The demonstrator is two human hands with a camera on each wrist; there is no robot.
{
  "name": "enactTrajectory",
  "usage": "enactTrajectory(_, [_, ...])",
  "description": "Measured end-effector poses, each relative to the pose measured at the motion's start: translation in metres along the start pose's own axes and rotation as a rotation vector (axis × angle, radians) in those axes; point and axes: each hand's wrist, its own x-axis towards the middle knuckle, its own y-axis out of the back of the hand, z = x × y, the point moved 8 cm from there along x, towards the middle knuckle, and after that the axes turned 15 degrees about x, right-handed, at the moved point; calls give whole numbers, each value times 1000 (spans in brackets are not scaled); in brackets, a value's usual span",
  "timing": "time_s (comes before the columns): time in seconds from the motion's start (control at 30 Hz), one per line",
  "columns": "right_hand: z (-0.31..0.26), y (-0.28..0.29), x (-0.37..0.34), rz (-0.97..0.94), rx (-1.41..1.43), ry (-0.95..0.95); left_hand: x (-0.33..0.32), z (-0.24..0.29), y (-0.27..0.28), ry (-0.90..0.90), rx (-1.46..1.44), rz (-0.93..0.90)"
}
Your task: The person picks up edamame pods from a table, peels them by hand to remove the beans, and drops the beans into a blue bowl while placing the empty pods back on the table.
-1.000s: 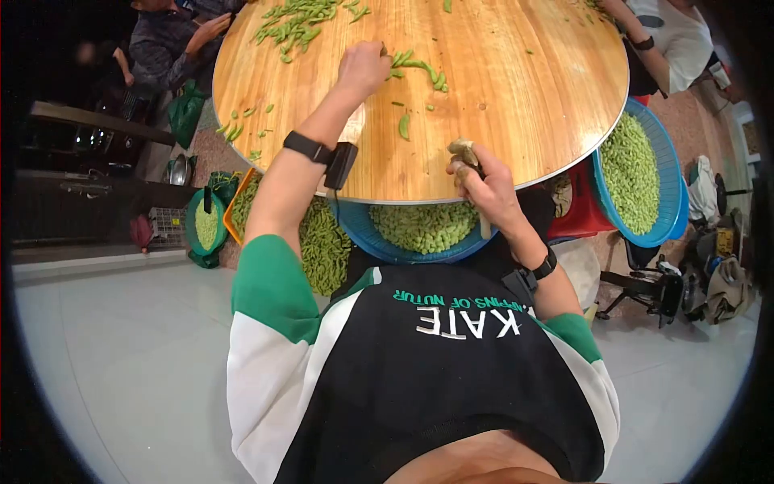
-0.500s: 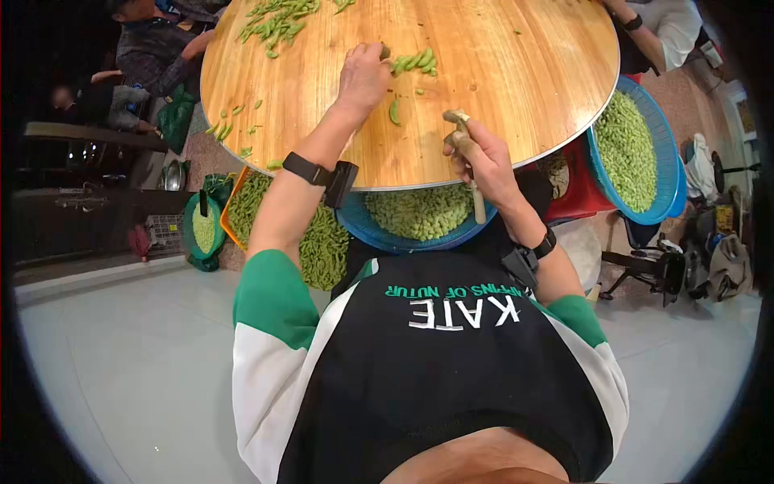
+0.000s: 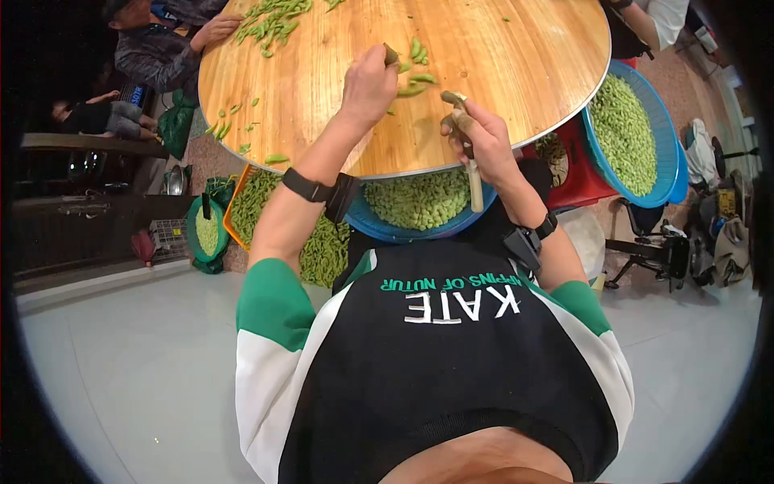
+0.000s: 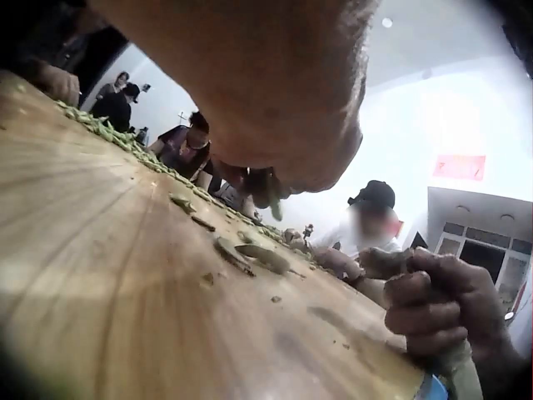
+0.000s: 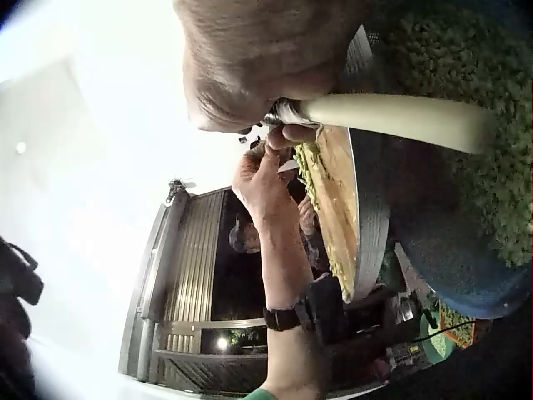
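My left hand (image 3: 371,87) is over the round wooden table (image 3: 500,64), fingers curled, with dark covering on a fingertip. In the left wrist view a green bean pod (image 4: 276,200) sticks out between its fingers. Beside that hand lie a few loose pods (image 3: 423,78). Near the table's front edge my right hand (image 3: 488,141) grips a tool by its cream handle (image 3: 476,189), which points down out of the fist. Its thumb and a finger wear brownish coverings. Whatever lies at the tool's other end is hidden in the hand.
Below the edge stands a blue basin (image 3: 379,231) of shelled beans. Another blue basket (image 3: 665,153) of beans is at the right. Unshelled pods fill an orange crate (image 3: 232,211) at left. More pods (image 3: 270,24) lie across the table, near another person's hand (image 3: 218,31).
My left hand has drawn slightly nearer the table's front edge. The cluster of pods beside it has spread apart, and the lone pod below is gone from its spot. The right hand keeps its grip.
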Motion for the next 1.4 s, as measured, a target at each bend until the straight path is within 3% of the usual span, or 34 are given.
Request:
enactTrajectory(0.07, [6, -3, 0, 2, 63, -57, -16, -7, -16, 444, -702, -252])
enactTrajectory(0.2, [15, -19, -9, -10, 251, -142, -40, 32, 2, 446, -838, -270])
enactTrajectory(0.3, [15, -19, -11, -16, 333, -126, -60, 40, -5, 552, -1079, -405])
enactTrajectory(0.43, [14, -27, -18, -105, 360, -156, -72, 39, -5, 702, -1251, -433])
enactTrajectory(0.57, [19, -25, -19, -130, 392, -191, -77, 41, -3, 714, -1268, -507])
enactTrajectory(0.97, [17, -32, -26, -173, 380, -219, -80, 39, -3, 630, -1187, -455])
enactTrajectory(1.17, [16, -35, -24, -49, 326, -166, -82, 34, -6, 637, -1403, -448])
enactTrajectory(1.2, [16, -32, -23, -51, 324, -168, -84, 39, -10, 664, -1589, -578])
enactTrajectory(1.23, [21, -33, -24, -119, 473, -252, -88, 47, -12, 687, -1772, -712])
enactTrajectory(1.27, [24, -37, -26, -185, 624, -336, -89, 47, -11, 690, -1772, -711])
enactTrajectory(1.4, [23, -46, -29, -297, 774, -419, -98, 59, -17, 744, -2031, -804])
